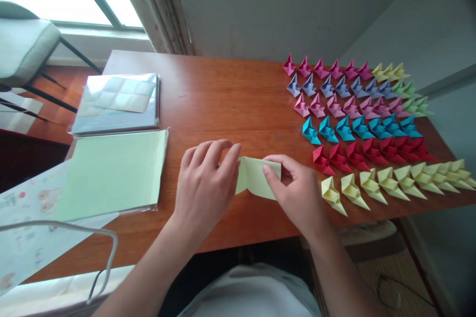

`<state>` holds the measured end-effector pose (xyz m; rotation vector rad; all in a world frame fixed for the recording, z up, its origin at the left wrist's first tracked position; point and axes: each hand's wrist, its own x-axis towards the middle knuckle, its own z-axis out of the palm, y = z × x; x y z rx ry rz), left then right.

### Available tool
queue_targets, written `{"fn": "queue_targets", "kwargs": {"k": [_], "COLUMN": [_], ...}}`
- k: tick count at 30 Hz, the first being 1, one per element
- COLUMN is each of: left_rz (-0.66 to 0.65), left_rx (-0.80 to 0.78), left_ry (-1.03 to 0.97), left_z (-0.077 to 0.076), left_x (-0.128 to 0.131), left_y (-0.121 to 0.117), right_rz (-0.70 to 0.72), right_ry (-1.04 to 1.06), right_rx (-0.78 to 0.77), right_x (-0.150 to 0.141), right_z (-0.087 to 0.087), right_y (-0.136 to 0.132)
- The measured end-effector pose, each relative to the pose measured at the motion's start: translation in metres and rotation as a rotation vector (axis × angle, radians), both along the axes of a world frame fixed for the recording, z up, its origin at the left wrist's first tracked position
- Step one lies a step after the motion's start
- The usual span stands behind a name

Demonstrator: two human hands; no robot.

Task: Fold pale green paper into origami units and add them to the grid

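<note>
A small sheet of pale yellow-green paper (256,178), creased down its middle, is held up just above the wooden table between my hands. My right hand (297,185) pinches its right part, thumb in front and fingers behind. At the sheet's left edge is my left hand (208,173), its fingers curled and closed together over the paper; part of the sheet is hidden behind them. Right of my hands stand rows of folded paper pieces, with the pale yellow row (368,185) nearest and the red row (357,156) just behind it.
Further rows behind are blue (344,129), pink (334,106), purple (327,86) and magenta (320,68). On the left lie a light green paper pack (115,173) and a wrapped pack (89,114) with a patterned card on top. A grey cable (113,247) arcs at lower left.
</note>
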<state>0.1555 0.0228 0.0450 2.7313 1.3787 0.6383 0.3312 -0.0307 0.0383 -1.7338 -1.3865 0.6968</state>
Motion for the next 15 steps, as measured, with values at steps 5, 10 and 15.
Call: {"fn": "queue_targets", "kwargs": {"k": [5,10,15], "left_rz": [-0.144,-0.228,-0.274], "left_rx": [0.11,0.061,-0.026], "left_ry": [0.225,0.375,0.453], "left_z": [-0.004,-0.013,-0.018], "left_x": [-0.005,-0.01,-0.01], "left_y": [-0.007,-0.004,0.004], "right_rz": [-0.03,0.007,0.09], "right_ry": [0.043,-0.221,-0.412], "right_rx": [-0.081,0.028,0.082], "right_x": [0.014,0.015,0.019], "right_z": [-0.023,-0.025,-0.03], "right_y": [0.016,0.02,0.022]}}
